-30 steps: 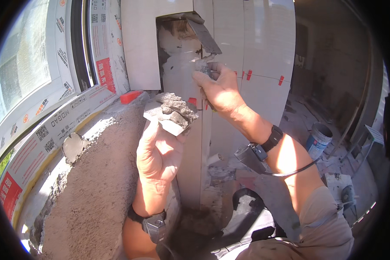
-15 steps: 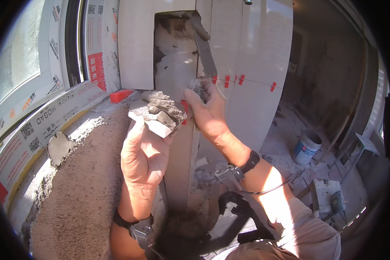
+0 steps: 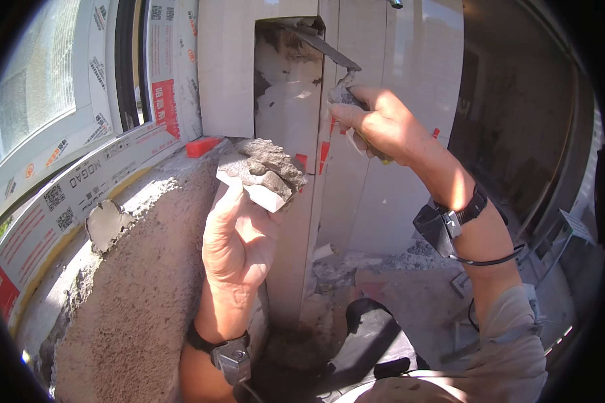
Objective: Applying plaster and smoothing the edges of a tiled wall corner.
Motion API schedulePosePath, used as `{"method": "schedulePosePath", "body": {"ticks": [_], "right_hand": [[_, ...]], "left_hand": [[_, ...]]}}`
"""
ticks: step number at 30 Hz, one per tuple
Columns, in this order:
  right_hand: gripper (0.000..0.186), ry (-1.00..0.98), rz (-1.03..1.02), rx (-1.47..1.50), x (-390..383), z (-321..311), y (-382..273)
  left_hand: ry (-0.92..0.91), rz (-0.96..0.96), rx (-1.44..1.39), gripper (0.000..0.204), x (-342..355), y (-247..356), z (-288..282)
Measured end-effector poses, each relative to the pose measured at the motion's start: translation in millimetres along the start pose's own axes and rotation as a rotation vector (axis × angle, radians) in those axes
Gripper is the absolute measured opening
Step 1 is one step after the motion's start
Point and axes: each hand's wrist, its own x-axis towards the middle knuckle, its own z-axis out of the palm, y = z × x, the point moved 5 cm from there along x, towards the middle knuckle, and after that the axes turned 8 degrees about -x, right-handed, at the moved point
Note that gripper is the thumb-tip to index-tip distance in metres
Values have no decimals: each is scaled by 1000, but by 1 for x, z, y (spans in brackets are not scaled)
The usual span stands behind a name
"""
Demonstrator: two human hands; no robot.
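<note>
My left hand (image 3: 238, 238) is closed around a small cut piece of white tile (image 3: 267, 199), held up with the palm under it. A thick, rough heap of grey mortar (image 3: 265, 163) covers its upper side. My right hand (image 3: 386, 127) grips a trowel (image 3: 331, 52), and its mortar-smeared blade points up and left across the top right of a gap (image 3: 286, 101) in the wall tiles. The trowel's handle is mostly hidden by my fingers. Whether the blade touches the gap's edge I cannot tell.
White wall tiles (image 3: 225, 74) surround the gap, with red tile clips (image 3: 324, 153) in the joints. A red block (image 3: 203, 146) sits on the rough ledge by the window frame (image 3: 124, 151). A mortar lump (image 3: 107, 225) sticks to the ledge. Rubble (image 3: 420, 256) lies on the floor.
My right hand has moved up and right with the trowel, away from the tile piece, and the blade now slants more flatly. My left hand still holds the mortar-topped tile; the view has shifted slightly.
</note>
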Motion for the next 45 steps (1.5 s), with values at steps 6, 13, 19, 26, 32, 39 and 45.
{"method": "schedulePosePath", "body": {"ticks": [6, 13, 19, 26, 32, 39, 45], "right_hand": [[30, 96, -67, 123, 1, -15, 1], [48, 179, -107, 342, -12, 1, 16], [50, 259, -75, 467, -34, 25, 38], [29, 187, -38, 255, -60, 31, 65], [24, 58, -111, 170, -39, 23, 24], [25, 58, -79, 145, -21, 13, 12], [27, 200, -74, 217, -42, 23, 28]], "left_hand": [[-58, 26, 12, 48, 5, -6, 0], [-32, -15, -34, 47, 1, -4, 4], [-53, 30, 0, 46, 4, -3, 3], [-59, 32, 18, 40, 3, -3, 2], [-51, 9, -20, 38, 2, -3, 2], [-42, 23, 62, 49, 3, -3, -3], [-47, 23, 2, 44, 3, -3, -6]]}}
